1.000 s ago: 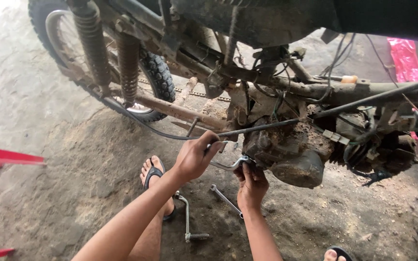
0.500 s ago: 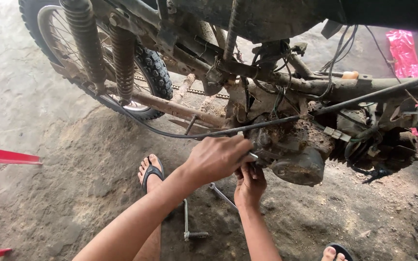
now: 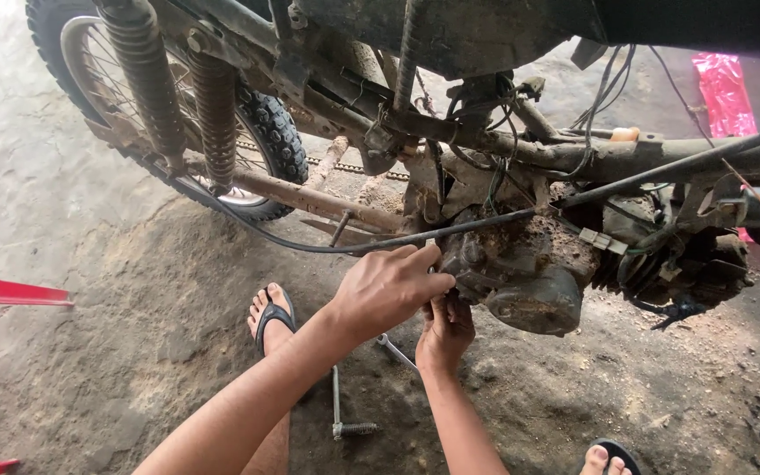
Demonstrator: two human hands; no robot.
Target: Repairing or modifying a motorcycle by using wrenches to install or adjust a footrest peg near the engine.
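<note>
A muddy motorcycle engine [image 3: 529,281] hangs under the rusty frame [image 3: 573,158]. My left hand [image 3: 389,286] is curled against the engine's left side, its fingers closed over a small metal tool that it mostly hides. My right hand [image 3: 446,332] sits just below it and grips the same spot from underneath. A black cable [image 3: 485,224] runs across just above my left hand.
The rear wheel [image 3: 266,141] and two shock springs [image 3: 142,79] are at upper left. A bent metal lever [image 3: 338,413] and a wrench [image 3: 393,350] lie on the dirt by my sandalled foot [image 3: 270,317]. A red bar [image 3: 10,292] is at left, pink plastic [image 3: 725,88] at upper right.
My left hand was open and reaching a second ago; it has moved right and closed over the tool at the engine. My right hand has stayed in place.
</note>
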